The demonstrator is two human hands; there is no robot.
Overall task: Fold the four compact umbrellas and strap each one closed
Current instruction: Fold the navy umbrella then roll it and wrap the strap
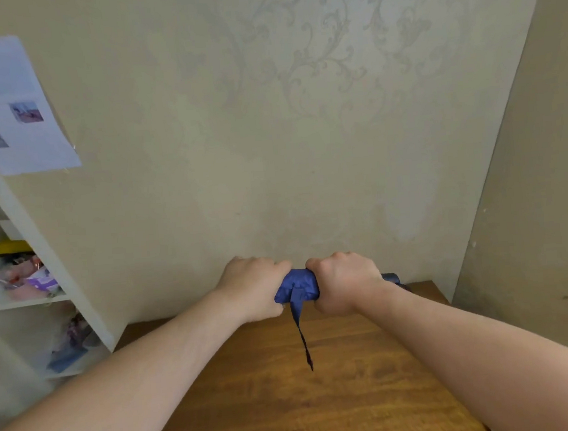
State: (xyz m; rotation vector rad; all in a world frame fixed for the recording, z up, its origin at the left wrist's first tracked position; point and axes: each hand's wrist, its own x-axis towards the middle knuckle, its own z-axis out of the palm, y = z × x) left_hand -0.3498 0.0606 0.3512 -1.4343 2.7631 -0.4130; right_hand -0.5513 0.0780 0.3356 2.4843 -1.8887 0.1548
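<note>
Blue compact umbrella (297, 284) held level in the air at about 6 o'clock in the view, above the far edge of the wooden table (292, 403), close to the papered wall (268, 130). Left hand (253, 288) wrapped round the canopy end at 9 o'clock of the bundle, fingers curled tight over the fabric. Right hand (345, 284) clamped round the other end at 3 o'clock, fingers likewise curled; dark handle (392, 278) poking out past the wrist. Closing strap (301, 330) hanging loose from the middle of the bundle, straight down toward 6 o'clock, not yet wrapped.

Probably mid-twist, gathering the canopy before strapping. To do it well: keep the right hand fixed on the handle end, roll the left wrist one way only so the pleats lie flat in a single direction. Keep the bundle squeezed while freeing a thumb and forefinger for the strap; loosen too soon and the fabric springs out. Draw the strap round in the same direction as the twist, snug, then press its end to the fastener, which is hidden here, possibly under a palm.

White shelving (33, 271) with clutter at 9 o'clock, printed sheets (9, 112) at 10 o'clock. No other umbrellas in view.
</note>
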